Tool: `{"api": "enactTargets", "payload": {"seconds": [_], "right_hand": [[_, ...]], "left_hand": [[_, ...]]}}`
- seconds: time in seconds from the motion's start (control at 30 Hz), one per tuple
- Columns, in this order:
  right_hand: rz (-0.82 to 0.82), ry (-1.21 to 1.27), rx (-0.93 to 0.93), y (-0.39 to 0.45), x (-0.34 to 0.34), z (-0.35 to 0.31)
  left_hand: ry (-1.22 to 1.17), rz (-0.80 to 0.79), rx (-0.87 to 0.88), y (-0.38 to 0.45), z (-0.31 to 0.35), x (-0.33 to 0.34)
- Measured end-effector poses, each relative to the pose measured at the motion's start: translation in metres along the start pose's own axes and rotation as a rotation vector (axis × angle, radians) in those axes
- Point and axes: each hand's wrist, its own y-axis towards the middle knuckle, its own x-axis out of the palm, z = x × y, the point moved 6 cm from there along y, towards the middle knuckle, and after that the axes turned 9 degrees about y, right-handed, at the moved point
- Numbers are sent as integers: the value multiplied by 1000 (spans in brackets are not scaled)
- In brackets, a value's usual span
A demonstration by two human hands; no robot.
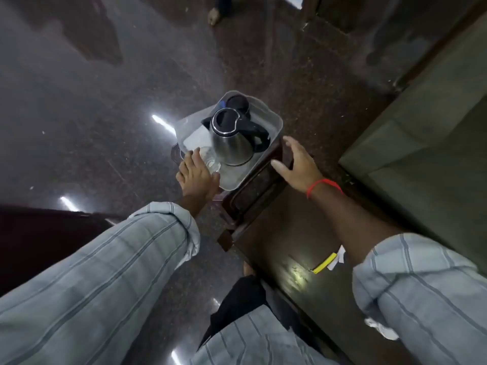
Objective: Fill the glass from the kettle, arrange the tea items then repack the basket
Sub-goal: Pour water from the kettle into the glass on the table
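We see a dark wooden table on polished stone floor — kettle in the clear basket; left hand cups the glass, right hand spread.

Your footage is dim overall. Overhead lights throw bright glare streaks on the polished floor and a hot spot on the table. Edges bow with wide-angle distortion; detail is soft throughout.
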Motion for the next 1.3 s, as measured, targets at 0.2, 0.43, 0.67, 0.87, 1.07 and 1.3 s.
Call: {"api": "enactTargets", "payload": {"seconds": [0.2, 0.43, 0.67, 0.87, 1.07, 1.3], "right_hand": [[-65, 43, 44, 76, 23, -25], [-238, 58, 152, 124, 53, -13], [-123, 68, 224, 145, 71, 0], [-73, 80, 261, 162, 76, 9], [54, 311, 275, 158, 80, 10], [154, 502, 211, 139, 60, -8]], "left_hand": [[38, -118, -23, 46, -19, 30], [52, -192, -19, 83, -22, 54], [85, -250, -40, 104, -30, 77], [0, -111, 14, 110, -39, 79], [-187, 59, -31, 99, -48, 61], [-316, 179, -69, 80, -62, 26]]}}
